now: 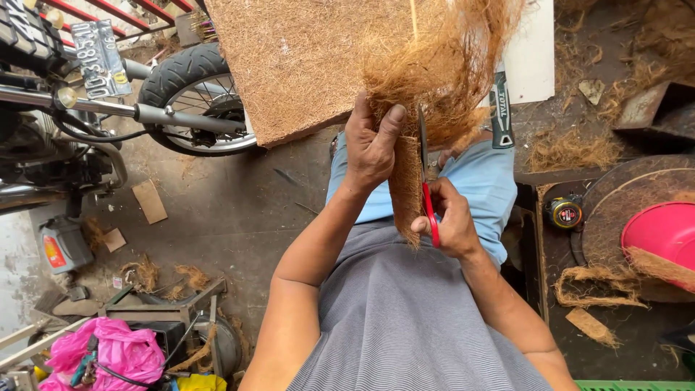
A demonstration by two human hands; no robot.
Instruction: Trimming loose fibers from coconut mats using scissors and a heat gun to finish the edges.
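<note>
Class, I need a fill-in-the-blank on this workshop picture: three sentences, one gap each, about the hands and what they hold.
1. The right hand works scissors with ____ handles.
2. The left hand pinches a strip of brown ____ fibre matting.
3. A ____ plastic bowl sits to the person's right, near a yellow and black tape measure.

Missing words: red; coconut; pink

The person wears a grey shirt [413,318] with fine horizontal ribbing and short sleeves, so both forearms are bare. Light blue shorts [485,181] cover the thighs. The left hand [371,148] and right hand [452,221] are bare, with no gloves, rings or watch on show.
</note>
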